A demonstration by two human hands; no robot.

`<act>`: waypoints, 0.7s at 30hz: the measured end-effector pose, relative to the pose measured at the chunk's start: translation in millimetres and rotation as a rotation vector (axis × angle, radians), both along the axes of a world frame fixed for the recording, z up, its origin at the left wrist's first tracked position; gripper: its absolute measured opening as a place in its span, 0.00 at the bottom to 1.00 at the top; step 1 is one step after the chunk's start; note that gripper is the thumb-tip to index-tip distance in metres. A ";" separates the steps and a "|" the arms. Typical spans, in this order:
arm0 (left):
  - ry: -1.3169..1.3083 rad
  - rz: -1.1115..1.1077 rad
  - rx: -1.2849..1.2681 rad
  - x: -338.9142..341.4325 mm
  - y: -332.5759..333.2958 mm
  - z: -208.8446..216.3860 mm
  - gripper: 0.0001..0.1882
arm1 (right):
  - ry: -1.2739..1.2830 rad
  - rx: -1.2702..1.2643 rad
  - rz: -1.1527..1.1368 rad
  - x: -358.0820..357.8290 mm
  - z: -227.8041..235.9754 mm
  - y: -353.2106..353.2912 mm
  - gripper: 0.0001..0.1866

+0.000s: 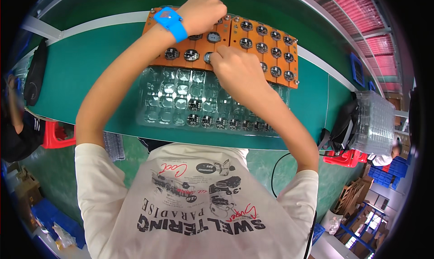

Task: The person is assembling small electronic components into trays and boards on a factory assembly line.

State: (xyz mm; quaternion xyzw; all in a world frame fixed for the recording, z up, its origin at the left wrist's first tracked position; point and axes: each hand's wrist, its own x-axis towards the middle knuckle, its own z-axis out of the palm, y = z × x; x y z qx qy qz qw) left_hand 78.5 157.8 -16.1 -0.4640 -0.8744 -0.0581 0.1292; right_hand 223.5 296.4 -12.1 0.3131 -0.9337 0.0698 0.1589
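Two orange fixture plates lie side by side at the far side of the table, the left one (199,46) and the right one (253,36). Small round black circuit boards (191,55) sit in their pockets. My left hand (203,11), with a blue wrist strap (172,22), is closed over the left plate's far edge; its fingertips and anything in them are hidden. My right hand (237,69) has its fingers pinched at a grey round piece (208,57) in the near row. A similar grey piece (213,37) rests in a pocket between my hands.
A clear plastic tray (149,116) with moulded pockets lies nearer me, several boards (207,121) in its near row. Stacked clear trays (374,123) and a black bag (346,121) are at the right. A dark case (36,73) and another person's arm (16,105) are at the left.
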 end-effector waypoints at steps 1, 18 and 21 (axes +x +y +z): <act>0.046 0.001 -0.024 1.4 0.8 0.4 0.05 | 0.013 0.011 0.011 -4.3 2.2 -2.8 0.03; -0.347 -0.036 0.030 156.2 -67.8 35.6 0.08 | -0.116 -0.009 0.044 -14.3 -9.0 6.8 0.04; -0.398 -0.056 -0.027 177.8 -67.8 0.2 0.05 | -0.131 -0.063 0.029 -20.0 -5.3 10.5 0.07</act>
